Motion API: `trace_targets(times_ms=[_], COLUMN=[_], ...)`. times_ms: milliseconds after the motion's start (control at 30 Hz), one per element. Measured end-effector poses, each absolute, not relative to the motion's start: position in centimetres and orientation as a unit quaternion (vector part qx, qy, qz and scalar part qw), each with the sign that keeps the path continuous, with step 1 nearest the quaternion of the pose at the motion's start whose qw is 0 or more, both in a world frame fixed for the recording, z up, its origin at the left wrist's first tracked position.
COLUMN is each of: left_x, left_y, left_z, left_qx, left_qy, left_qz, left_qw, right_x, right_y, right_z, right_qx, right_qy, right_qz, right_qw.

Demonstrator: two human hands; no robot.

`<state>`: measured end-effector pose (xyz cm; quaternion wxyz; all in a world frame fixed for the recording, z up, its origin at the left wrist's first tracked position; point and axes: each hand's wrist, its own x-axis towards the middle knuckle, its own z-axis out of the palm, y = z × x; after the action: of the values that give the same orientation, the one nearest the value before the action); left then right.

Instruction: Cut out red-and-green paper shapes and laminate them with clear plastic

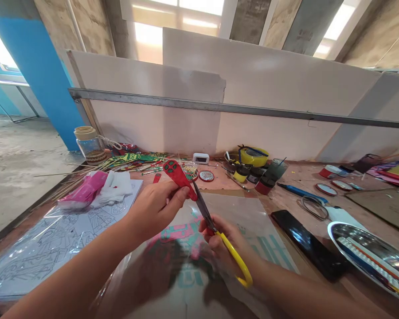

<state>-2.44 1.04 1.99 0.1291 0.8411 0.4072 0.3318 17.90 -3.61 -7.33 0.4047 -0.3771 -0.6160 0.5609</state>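
Note:
Pinched between thumb and fingers of my left hand (156, 201) is a flat red piece (178, 174) with dark green oval spots at its rounded upper end. My right hand (224, 243) is closed on yellow-handled scissors (203, 206), whose blades point up and left. The blade tips are at the right edge of the red piece; I cannot tell whether they touch it. Below both hands lies a clear plastic sheet (186, 299) over printed turquoise and pink shapes. Some red shows by my right fingers, too covered to make out.
Line drawings (46, 248) under plastic lie left, with a pink packet (83, 190) and white tissue (115, 186) on them. A glass jar (89, 144), paint jars (265, 184) and yellow tape (252, 156) stand behind. A black phone (306, 243) and metal bowl (334, 228) are right.

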Motion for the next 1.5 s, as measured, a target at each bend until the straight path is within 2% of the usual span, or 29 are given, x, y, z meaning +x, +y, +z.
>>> trace_targets(times_ms=[1500], left_x=[-2.7], left_y=[1.1], left_z=[2.2], left_qx=[0.814], left_qy=[0.442], left_qz=[0.304], left_qw=[0.222], right_x=[17.5], right_y=[-3.5], right_z=[-6.5], right_qx=[-0.399], right_qy=[-0.614], right_qz=[0.55], right_qw=[0.402])
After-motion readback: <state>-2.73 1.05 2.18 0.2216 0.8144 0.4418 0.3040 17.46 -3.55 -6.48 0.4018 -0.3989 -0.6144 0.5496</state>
